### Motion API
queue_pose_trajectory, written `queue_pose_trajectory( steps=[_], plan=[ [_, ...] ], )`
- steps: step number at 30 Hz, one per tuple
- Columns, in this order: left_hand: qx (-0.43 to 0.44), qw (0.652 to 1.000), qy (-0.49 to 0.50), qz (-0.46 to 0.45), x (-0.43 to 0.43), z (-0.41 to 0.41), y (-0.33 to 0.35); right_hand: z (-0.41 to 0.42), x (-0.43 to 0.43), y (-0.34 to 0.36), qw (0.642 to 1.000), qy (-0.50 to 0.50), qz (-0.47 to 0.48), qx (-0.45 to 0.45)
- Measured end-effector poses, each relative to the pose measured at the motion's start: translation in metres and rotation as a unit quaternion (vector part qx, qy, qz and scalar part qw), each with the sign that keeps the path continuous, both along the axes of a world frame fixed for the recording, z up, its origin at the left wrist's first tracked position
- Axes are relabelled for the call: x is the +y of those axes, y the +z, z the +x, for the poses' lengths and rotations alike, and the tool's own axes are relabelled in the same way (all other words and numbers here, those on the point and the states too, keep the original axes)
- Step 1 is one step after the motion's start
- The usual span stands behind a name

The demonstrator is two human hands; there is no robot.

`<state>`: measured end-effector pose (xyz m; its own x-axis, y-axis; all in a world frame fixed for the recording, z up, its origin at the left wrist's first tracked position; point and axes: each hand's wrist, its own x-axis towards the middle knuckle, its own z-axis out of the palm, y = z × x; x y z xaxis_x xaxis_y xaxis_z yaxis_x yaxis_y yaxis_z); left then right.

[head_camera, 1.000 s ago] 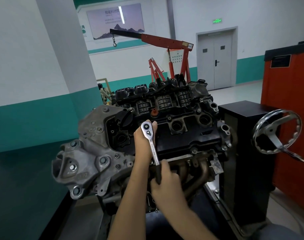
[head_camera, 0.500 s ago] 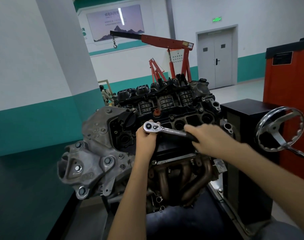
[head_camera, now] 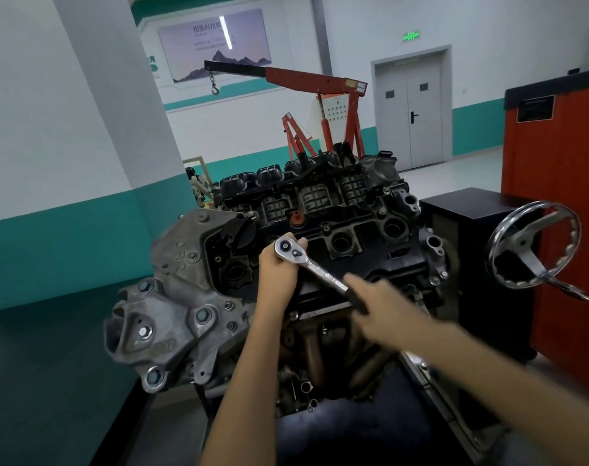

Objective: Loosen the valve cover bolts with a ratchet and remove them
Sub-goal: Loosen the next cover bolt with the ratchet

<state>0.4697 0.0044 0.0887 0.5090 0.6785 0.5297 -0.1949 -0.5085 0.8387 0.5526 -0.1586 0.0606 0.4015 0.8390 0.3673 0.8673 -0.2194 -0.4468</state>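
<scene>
Two hands: both hold one ratchet (head_camera: 321,271) over the valve cover (head_camera: 380,264).
Left hand (head_camera: 277,275): the forearm rises from below with the wrist straight. The palm sits behind the ratchet head and the fingertips curl over its top edge, cupping it.
Right hand (head_camera: 382,307): blurred. The forearm comes in from the lower right, and the fingers are wrapped round the black grip, knuckles up.
Ratchet: one. Its chrome head is up at the left hand, and the shaft slants down and right to the right hand.
Bolt: the one under the ratchet head is hidden by the left hand, so I cannot tell whether a socket sits on it.
Valve cover: black, on top of the engine (head_camera: 178,277), beneath and beyond both hands. Three round wells show, one left of the left hand and two beyond the right hand.
Cap (head_camera: 296,218): one, orange-red, just beyond the left fingertips.
Writing: the poster (head_camera: 215,42) far beyond the hands bears characters too blurred to read. The green sign (head_camera: 410,36) above the door (head_camera: 412,111) is unreadable. Raised letters on the engine's grey end, left of the left forearm, are not legible.
Handwheel (head_camera: 535,245): one, chrome, right of the right hand.
Crane (head_camera: 315,79): one, red, with one hook (head_camera: 214,90), beyond the engine.
Cabinet (head_camera: 555,196): one, red, far right of the right hand.
</scene>
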Motion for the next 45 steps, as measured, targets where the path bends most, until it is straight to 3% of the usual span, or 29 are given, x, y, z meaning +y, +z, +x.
queue_pose_trajectory(
  steps=[3,6,9,11,14,18,21,24,27,29,32,35,39,42,45],
  plan=[
    [0.002,1.000,0.003,0.017,0.000,0.000,-0.001,0.051,-0.003,0.057,0.970,-0.006,-0.063,-0.234],
    [-0.037,0.999,0.020,0.008,-0.004,-0.002,-0.003,0.060,0.007,0.073,0.949,-0.012,-0.047,-0.311],
    [-0.054,0.998,0.032,-0.014,-0.006,0.002,-0.008,0.030,0.001,0.026,0.976,-0.053,-0.008,-0.212],
    [-0.050,0.998,0.039,-0.014,-0.009,0.005,-0.009,-0.010,0.002,-0.015,0.997,-0.052,0.045,-0.029],
    [-0.044,0.998,0.049,-0.002,-0.008,0.007,-0.007,-0.073,0.029,-0.046,0.975,-0.020,0.126,0.185],
    [-0.027,0.997,0.068,0.025,-0.004,0.005,-0.005,-0.097,0.049,-0.052,0.951,-0.015,0.157,0.265],
    [-0.017,1.000,0.019,-0.010,0.001,0.005,-0.005,-0.049,0.021,-0.036,0.983,0.010,0.084,0.161],
    [-0.003,1.000,0.012,0.000,0.002,0.005,-0.001,0.020,-0.003,0.011,0.999,0.008,-0.009,-0.036],
    [-0.014,1.000,0.021,0.010,0.003,0.001,-0.001,0.057,0.001,0.065,0.962,-0.004,-0.057,-0.269],
    [-0.031,0.999,0.023,-0.003,0.003,-0.002,-0.004,0.058,0.009,0.074,0.945,-0.008,-0.039,-0.324],
    [-0.042,0.999,0.021,-0.019,0.002,-0.001,-0.008,0.034,0.003,0.036,0.968,-0.039,0.008,-0.247],
    [-0.044,0.999,0.020,-0.012,-0.003,0.003,-0.007,-0.023,0.006,-0.021,0.995,-0.037,0.088,0.006],
    [-0.034,0.999,0.037,0.002,-0.001,0.003,-0.005,-0.097,0.046,-0.048,0.962,0.004,0.175,0.209],
    [-0.027,0.999,0.020,-0.022,0.002,0.000,-0.002,-0.081,0.039,-0.041,0.972,0.016,0.133,0.195],
    [0.000,1.000,0.000,-0.008,0.004,0.000,-0.001,-0.015,0.007,-0.014,0.998,0.030,0.033,0.050]
  ],
)
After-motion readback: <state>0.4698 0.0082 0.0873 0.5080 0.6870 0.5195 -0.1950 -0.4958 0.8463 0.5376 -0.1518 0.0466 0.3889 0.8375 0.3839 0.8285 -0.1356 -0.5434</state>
